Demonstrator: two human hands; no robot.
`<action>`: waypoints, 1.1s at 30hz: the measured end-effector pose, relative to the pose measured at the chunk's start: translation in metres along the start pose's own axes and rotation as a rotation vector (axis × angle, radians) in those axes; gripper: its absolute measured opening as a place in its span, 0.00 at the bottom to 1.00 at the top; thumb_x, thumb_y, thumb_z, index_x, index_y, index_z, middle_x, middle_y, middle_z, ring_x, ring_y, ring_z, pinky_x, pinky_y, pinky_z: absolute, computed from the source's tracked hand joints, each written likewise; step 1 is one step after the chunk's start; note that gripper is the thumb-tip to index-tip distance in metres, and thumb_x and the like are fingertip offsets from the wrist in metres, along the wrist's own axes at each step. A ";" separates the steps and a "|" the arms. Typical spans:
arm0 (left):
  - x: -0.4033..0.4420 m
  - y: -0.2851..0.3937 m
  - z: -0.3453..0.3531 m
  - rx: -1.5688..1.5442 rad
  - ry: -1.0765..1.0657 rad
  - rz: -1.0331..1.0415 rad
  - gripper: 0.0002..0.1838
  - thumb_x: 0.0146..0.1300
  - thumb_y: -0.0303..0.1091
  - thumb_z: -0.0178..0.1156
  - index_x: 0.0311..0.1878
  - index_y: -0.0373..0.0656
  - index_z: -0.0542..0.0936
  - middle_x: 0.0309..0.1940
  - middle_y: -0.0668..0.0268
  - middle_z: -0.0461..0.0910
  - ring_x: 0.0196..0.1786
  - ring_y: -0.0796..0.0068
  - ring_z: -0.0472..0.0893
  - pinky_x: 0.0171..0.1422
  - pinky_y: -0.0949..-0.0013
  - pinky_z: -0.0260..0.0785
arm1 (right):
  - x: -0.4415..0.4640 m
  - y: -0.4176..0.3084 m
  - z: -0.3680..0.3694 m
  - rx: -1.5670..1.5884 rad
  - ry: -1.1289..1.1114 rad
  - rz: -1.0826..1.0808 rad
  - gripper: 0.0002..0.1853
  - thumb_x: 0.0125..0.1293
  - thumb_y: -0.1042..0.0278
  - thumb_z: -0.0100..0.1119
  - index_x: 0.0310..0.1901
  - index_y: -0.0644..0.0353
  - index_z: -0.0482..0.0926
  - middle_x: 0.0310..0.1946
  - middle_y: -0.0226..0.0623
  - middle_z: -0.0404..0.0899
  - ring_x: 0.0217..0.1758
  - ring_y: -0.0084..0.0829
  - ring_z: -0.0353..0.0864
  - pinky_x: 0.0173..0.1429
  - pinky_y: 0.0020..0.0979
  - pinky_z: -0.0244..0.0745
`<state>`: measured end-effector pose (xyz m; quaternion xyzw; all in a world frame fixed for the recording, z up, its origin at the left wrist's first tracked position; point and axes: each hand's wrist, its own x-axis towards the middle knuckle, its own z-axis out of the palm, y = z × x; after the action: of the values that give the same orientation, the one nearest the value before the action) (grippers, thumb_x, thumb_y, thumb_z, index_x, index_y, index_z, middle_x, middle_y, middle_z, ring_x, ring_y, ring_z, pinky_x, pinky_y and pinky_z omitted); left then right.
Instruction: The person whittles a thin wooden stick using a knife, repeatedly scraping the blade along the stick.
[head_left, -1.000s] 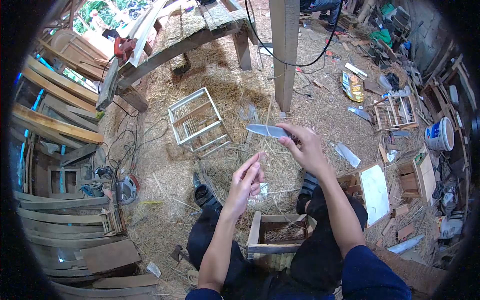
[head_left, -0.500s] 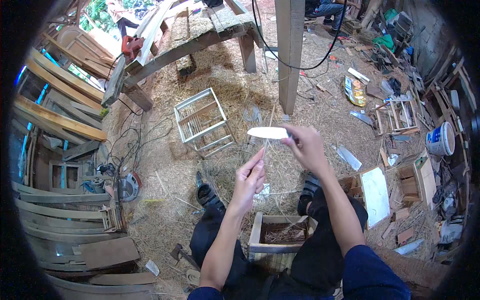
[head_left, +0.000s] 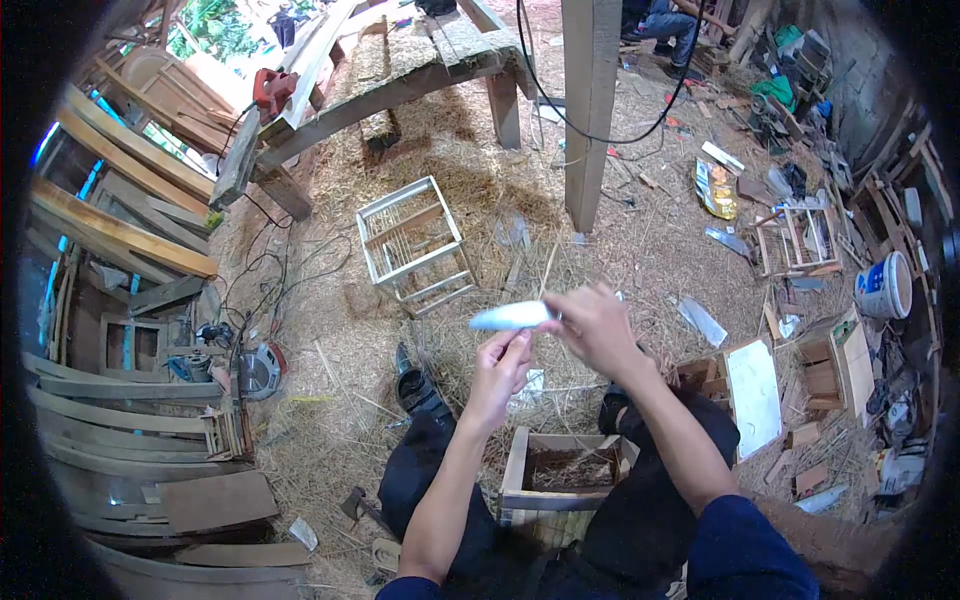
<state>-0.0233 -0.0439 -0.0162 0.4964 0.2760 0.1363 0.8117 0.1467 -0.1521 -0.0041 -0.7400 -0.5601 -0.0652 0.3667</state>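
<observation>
Workshop floor (head_left: 325, 250), knife (head_left: 508, 317) in right grip (head_left: 598, 328)

Wht bucket (head_left: 884, 286), yel pkt (head_left: 715, 189), R

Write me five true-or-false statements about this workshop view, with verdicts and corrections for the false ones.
1. The right hand holds a knife. True.
2. The left hand rests on a knee. False: the left hand is raised close to the blade.
3. A wooden box sits between the person's legs. True.
4. The bucket is at the picture's left. False: the bucket is at the right.
5. A slatted frame stands on the littered floor. True.
</observation>
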 end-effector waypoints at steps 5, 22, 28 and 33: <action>-0.004 0.009 0.006 0.043 0.025 0.037 0.25 0.79 0.36 0.55 0.75 0.40 0.70 0.23 0.83 0.61 0.19 0.94 0.55 0.20 0.81 0.46 | 0.023 0.018 -0.016 -0.039 0.178 0.165 0.15 0.64 0.64 0.69 0.52 0.54 0.84 0.32 0.39 0.84 0.37 0.43 0.84 0.45 0.44 0.74; -0.004 0.001 0.006 0.091 0.048 0.046 0.23 0.80 0.33 0.54 0.75 0.41 0.72 0.23 0.83 0.60 0.21 0.93 0.56 0.22 0.82 0.47 | 0.012 0.000 0.017 0.035 0.044 0.261 0.14 0.75 0.53 0.58 0.45 0.55 0.85 0.26 0.41 0.84 0.27 0.39 0.85 0.32 0.39 0.75; -0.002 -0.011 -0.002 0.196 0.138 0.134 0.19 0.79 0.33 0.55 0.69 0.41 0.79 0.31 0.78 0.76 0.30 0.90 0.68 0.33 0.78 0.62 | -0.018 -0.030 0.027 0.037 -0.058 0.032 0.16 0.76 0.51 0.56 0.43 0.54 0.85 0.22 0.40 0.81 0.23 0.42 0.84 0.29 0.40 0.74; 0.004 -0.004 0.004 0.539 0.277 0.551 0.17 0.79 0.35 0.55 0.62 0.36 0.81 0.33 0.72 0.81 0.33 0.86 0.73 0.39 0.73 0.68 | 0.010 -0.012 0.038 0.317 0.284 0.421 0.15 0.77 0.57 0.53 0.46 0.58 0.84 0.30 0.46 0.85 0.31 0.49 0.86 0.38 0.44 0.80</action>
<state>-0.0176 -0.0465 -0.0193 0.7237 0.2652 0.3369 0.5407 0.1279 -0.1198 -0.0204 -0.7570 -0.3404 -0.0022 0.5577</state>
